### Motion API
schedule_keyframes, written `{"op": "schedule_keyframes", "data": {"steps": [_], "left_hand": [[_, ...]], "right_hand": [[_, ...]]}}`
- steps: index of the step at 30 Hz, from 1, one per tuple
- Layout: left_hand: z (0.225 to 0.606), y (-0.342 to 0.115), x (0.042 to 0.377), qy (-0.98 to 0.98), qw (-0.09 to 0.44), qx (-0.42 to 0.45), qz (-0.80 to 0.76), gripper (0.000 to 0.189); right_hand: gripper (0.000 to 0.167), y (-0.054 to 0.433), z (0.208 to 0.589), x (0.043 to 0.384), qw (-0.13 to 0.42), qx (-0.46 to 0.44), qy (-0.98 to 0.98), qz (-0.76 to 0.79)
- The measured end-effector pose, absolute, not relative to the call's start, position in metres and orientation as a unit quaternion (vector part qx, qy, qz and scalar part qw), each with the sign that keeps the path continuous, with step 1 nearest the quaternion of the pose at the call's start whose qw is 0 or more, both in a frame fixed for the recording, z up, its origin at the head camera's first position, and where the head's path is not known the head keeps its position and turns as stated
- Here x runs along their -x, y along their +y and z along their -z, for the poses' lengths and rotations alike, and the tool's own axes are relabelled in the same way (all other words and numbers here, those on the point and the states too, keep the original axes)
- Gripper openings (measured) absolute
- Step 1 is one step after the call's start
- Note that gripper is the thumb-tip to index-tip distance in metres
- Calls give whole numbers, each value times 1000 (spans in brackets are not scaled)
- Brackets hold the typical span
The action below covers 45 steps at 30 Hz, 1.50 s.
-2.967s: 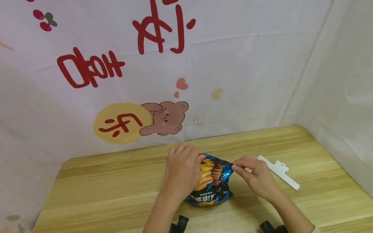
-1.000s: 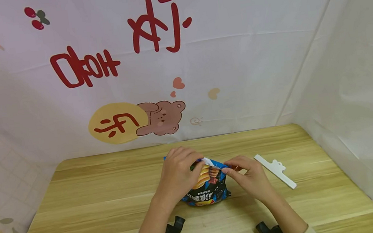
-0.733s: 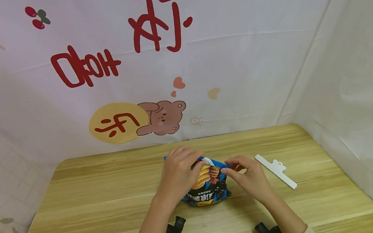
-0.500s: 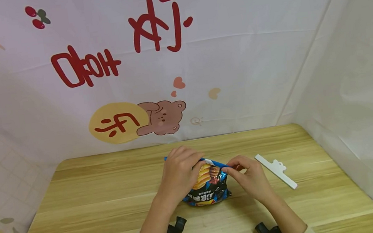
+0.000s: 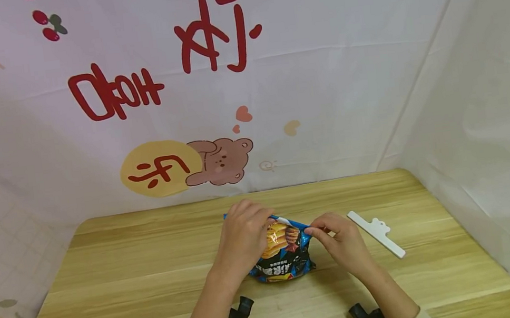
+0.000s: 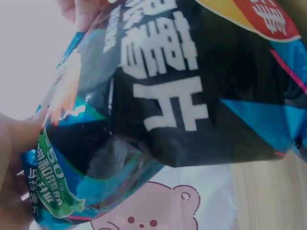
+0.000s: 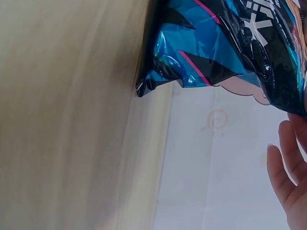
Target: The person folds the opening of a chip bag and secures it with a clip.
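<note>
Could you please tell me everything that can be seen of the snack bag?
The snack bag looks like glossy, crinkled plastic film, black and blue with pink streaks, white lettering and printed yellow food. It looks plump and sits upright on the wooden table. The left hand grips its upper left; the right hand pinches its top right corner. Its top edge slopes; whether it is sealed is unclear.

1. The snack bag (image 5: 283, 261) blocks the way between the left hand (image 5: 242, 237) and right hand (image 5: 338, 236).
2. A white clip (image 5: 375, 232) narrows room beside the right hand.
3. Wide passage runs over the tabletop (image 5: 130, 270), leftward.
</note>
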<state>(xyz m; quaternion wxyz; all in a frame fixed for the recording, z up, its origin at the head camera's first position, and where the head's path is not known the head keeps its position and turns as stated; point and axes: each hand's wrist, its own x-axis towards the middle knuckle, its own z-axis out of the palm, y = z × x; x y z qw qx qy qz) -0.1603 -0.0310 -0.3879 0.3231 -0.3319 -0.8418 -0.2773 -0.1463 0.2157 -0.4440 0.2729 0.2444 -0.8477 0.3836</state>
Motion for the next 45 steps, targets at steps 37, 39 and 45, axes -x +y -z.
{"op": "schedule_keyframes", "data": {"steps": [37, 39, 45], "left_hand": [[386, -35, 166, -862, 287, 320, 268, 5], [386, -34, 166, -862, 288, 323, 266, 5], [387, -35, 164, -865, 275, 323, 267, 5]], "right_hand": [[22, 225, 438, 148, 231, -256, -861, -374], [22, 226, 436, 148, 223, -253, -860, -382], [20, 231, 429, 146, 198, -258, -868, -376]]}}
